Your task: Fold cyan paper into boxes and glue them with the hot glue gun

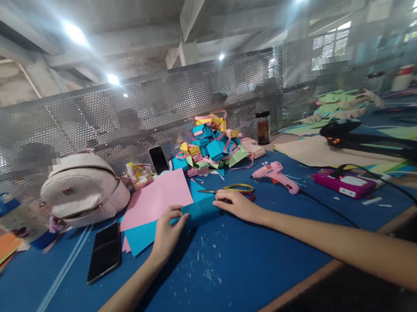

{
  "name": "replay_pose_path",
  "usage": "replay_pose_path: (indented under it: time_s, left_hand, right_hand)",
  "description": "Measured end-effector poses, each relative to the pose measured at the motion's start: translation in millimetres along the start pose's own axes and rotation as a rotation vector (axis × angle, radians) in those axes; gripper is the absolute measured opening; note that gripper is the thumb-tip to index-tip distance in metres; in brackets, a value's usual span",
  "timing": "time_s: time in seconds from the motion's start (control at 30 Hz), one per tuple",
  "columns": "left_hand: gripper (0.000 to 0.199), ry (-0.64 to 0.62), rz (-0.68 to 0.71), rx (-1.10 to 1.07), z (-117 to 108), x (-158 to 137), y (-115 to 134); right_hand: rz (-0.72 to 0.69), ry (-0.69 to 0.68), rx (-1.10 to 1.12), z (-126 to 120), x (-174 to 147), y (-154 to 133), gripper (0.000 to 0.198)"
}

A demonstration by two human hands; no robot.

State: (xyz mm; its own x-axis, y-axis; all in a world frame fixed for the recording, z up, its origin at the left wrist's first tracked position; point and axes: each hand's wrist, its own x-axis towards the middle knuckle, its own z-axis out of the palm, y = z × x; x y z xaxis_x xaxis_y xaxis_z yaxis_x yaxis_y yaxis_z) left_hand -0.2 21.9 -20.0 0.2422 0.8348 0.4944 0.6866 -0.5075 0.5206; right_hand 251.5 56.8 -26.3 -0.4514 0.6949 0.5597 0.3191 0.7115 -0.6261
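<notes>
The folded blue paper [202,213] lies between the person's two hands, and every place here is told from it. Far to its left stands a blue-lidded bottle [21,220], then a pale backpack [83,191] to its upper left and a dark phone [104,252] flat on the table. Pink sheets [155,198] spread nearer, just behind its left side. At its left end is the left hand [169,229], thumb and fingers curled; whether they pinch the paper cannot be told. Behind it rises a heap of folded paper pieces [213,147]. The right hand [238,206] reaches its right end, fingertips at the upper edge, their grip likewise unclear; the hands are apart from each other. Scissors [252,187] lie just behind its right end, a pink glue gun [277,174] farther right, and a magenta device [343,183] well beyond.
</notes>
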Motion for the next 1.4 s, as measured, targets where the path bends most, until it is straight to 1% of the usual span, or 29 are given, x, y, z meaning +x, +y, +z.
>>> replay_pose_path:
  time_s: [0.2, 0.3, 0.37, 0.47, 0.57, 0.7, 0.83, 0.9, 0.97, 1.0, 1.03, 1.1, 1.17, 1.2, 1.3, 1.4]
  left_hand:
    - [0.031, 0.028, -0.002, -0.023, 0.5, -0.6, 3.0]
    - [0.028, 0.044, -0.015, -0.04, -0.6, -1.0, 7.2]
    - [0.023, 0.051, -0.022, -0.063, -1.4, 0.1, 10.2]
    - [0.025, 0.039, -0.033, -0.104, -2.9, 4.5, 13.5]
    - [0.024, 0.032, -0.046, -0.124, -4.6, 10.2, 14.4]
    - [0.035, 0.03, -0.087, -0.133, -5.9, 12.9, 11.5]
    - [0.05, -0.005, -0.129, -0.157, -3.5, 6.9, 3.4]
    - [0.05, -0.044, -0.171, -0.224, -2.0, 3.5, -1.4]
    - [0.047, -0.103, -0.129, -0.233, -1.5, 2.0, -5.2]
    - [0.045, -0.115, -0.101, -0.217, -1.6, 2.4, -6.4]
    - [0.042, -0.139, -0.06, -0.189, -1.9, 3.4, -7.3]
    - [0.038, -0.195, 0.002, -0.12, -2.4, 6.5, -8.3]
    - [0.035, -0.196, 0.035, -0.103, -2.2, 9.6, -9.6]
    - [0.034, -0.202, 0.039, -0.086, -1.8, 10.6, -10.8]
    - [0.042, -0.183, 0.059, -0.023, -0.5, 11.2, -16.6]
    - [0.043, -0.14, 0.102, 0.002, -0.3, 10.6, -22.8]
  right_hand:
    - [0.018, 0.014, 0.014, 1.2, 0.6, -0.1, 0.033]
    - [0.037, 0.014, 0.02, 2.2, 3.2, 0.9, 0.032]
    - [0.049, 0.003, 0.027, 3.0, 6.7, 1.9, 0.03]
    - [0.069, -0.031, 0.045, 4.4, 14.2, 2.4, 0.025]
    - [0.084, -0.068, 0.067, 5.1, 22.1, 1.3, 0.026]
    - [0.099, -0.078, 0.091, 5.7, 27.8, 0.9, 0.026]
    - [0.116, -0.079, 0.127, 8.4, 25.3, 3.3, 0.01]
    - [0.125, -0.088, 0.159, 9.5, 22.4, 4.4, 0.016]
    - [0.13, -0.082, 0.208, 9.5, 19.7, 5.7, 0.027]
    - [0.121, -0.069, 0.224, 9.1, 18.8, 6.6, 0.027]
    - [0.104, -0.073, 0.226, 8.5, 18.3, 7.8, 0.022]
    - [0.069, -0.138, 0.212, 7.3, 18.3, 11.1, 0.013]
    - [0.059, -0.185, 0.201, 6.8, 19.3, 14.9, 0.008]
    - [0.066, -0.191, 0.2, 6.8, 19.9, 16.8, 0.009]
    - [0.122, -0.192, 0.197, 7.9, 20.9, 20.9, 0.032]
    - [0.156, -0.185, 0.189, 9.0, 19.9, 22.6, 0.041]
